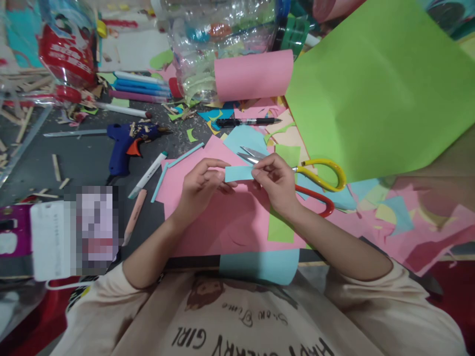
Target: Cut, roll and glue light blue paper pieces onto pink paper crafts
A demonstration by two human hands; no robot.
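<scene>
A small light-blue paper strip [238,173] is held between both hands above a pink paper sheet [222,222]. My left hand [200,185] pinches its left end with curled fingers. Its right end is pinched by my right hand [276,180]. Scissors [315,180] with one yellow and one red handle lie just behind and right of my right hand, blades pointing left. A larger light-blue sheet [260,264] lies at the near edge by my chest.
A big green sheet [378,84] covers the right back. A rolled pink paper [254,74] leans on clear plastic bottles [208,44]. A blue glue gun [128,143], markers [141,86], a black pen [248,121], paper scraps and wooden sticks litter the dark table.
</scene>
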